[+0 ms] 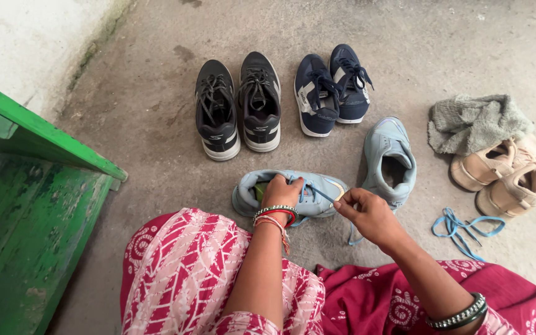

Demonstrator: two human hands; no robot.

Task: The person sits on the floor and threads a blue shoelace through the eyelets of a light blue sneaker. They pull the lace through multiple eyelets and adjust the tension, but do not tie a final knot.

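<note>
Concrete floor, rough and stained, is carrying everything here; a green painted bench is standing at the left edge.

Nearest: the person is sitting with a pink patterned skirt over the knees. Left hand is pressing down on the light blue sneaker, fingers closed over its tongue area. Right hand is pinching the blue lace between thumb and fingers, pulling it taut to the right of the shoe.

Key relation: the sneaker is lying directly in front of the knees, long axis running left to right, toe pointing right. The lace is running from under the left hand toward the right hand; right hand is nearer the free end.

Further out: its unlaced mate is sitting upright just beyond; a loose blue lace is lying on the floor to the right. Beige shoes are sitting under a grey cloth. Farthest: a black pair and a navy pair.
</note>
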